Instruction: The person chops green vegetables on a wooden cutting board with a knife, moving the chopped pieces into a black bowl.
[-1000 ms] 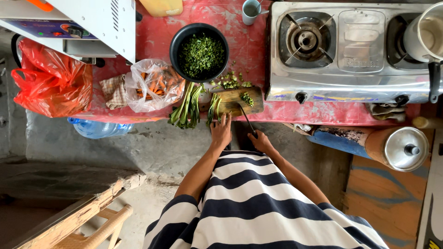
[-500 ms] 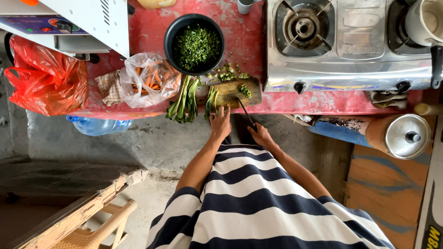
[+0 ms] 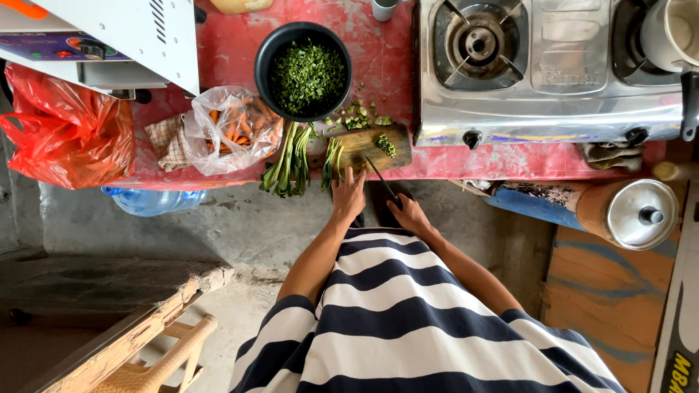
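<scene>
On the red desk (image 3: 451, 164), one clear bag of carrots (image 3: 233, 129) waits untouched, and beside it one bundle of uncut green stalks (image 3: 287, 169). One black bowl (image 3: 303, 70) is already nearly full of chopped greens. On one wooden cutting board (image 3: 368, 145) a few stalks (image 3: 332, 159) remain, with a small chopped pile (image 3: 386, 145). The left hand (image 3: 349, 195) presses flat on these stalks; the right hand (image 3: 410, 215) is closed around one knife (image 3: 380, 178). I judge the chopping is more than half done.

Small wooden cutting board (image 3: 368, 145) at the red counter's (image 3: 510, 161) near edge, round black bowl of chopped greens (image 3: 303, 70) behind it, green stalk bundle (image 3: 288, 166) and clear plastic carrot bag (image 3: 231, 127) left, steel gas stove (image 3: 550, 69) right.
</scene>
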